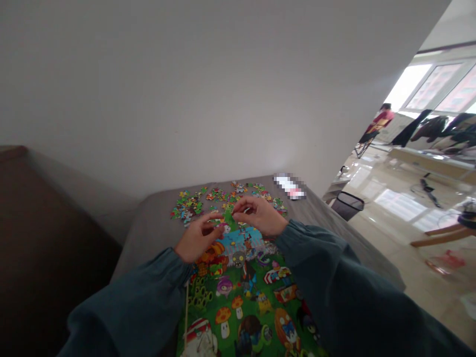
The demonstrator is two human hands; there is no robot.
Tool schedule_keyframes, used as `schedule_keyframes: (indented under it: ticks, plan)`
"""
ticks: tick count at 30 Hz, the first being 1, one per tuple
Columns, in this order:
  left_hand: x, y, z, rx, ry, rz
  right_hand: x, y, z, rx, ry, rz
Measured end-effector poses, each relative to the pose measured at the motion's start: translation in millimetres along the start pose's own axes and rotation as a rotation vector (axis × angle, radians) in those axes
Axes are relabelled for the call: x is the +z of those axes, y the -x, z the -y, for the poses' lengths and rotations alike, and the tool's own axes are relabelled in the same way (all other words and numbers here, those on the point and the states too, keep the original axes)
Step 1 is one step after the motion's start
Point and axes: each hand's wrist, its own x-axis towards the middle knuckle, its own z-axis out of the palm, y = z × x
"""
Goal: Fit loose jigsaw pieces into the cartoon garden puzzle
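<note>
Head view: both hands, left hand (197, 240) and right hand (258, 215), pinch a green puzzle piece (227, 216) at the jigsaw's (241, 292) twelve o'clock edge; forcing it risks bending tabs.

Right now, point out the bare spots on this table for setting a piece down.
Bare grey table left of the puzzle, and right toward the edge. Crowded: loose pieces beyond the left hand and right hand.

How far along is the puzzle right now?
Most of the near part of the jigsaw puzzle looks assembled into one colourful picture. In hand: the left hand and right hand meet at its far edge, apparently fitting a piece too small to make out. Left: the loose pieces scattered beyond on the grey table.
</note>
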Motion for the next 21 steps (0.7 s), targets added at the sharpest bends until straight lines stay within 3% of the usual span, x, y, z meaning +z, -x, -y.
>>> schedule_keyframes:
  ticks: [3, 8, 21]
  plan:
    - [13.2, 5.1, -1.3, 0.03, 0.005, 0.076, 9.8, 12.7, 10.5, 0.0, 0.04, 0.036]
    - [23.6, 9.9, -3.1, 0.065, 0.007, 0.143, 12.6, 23.2, 6.2, 0.015, 0.047, 0.021]
    - [32.6, 20.3, -24.9, 0.012, -0.006, 0.105, 2.9, 54.2, 9.5, 0.017, -0.003, 0.038]
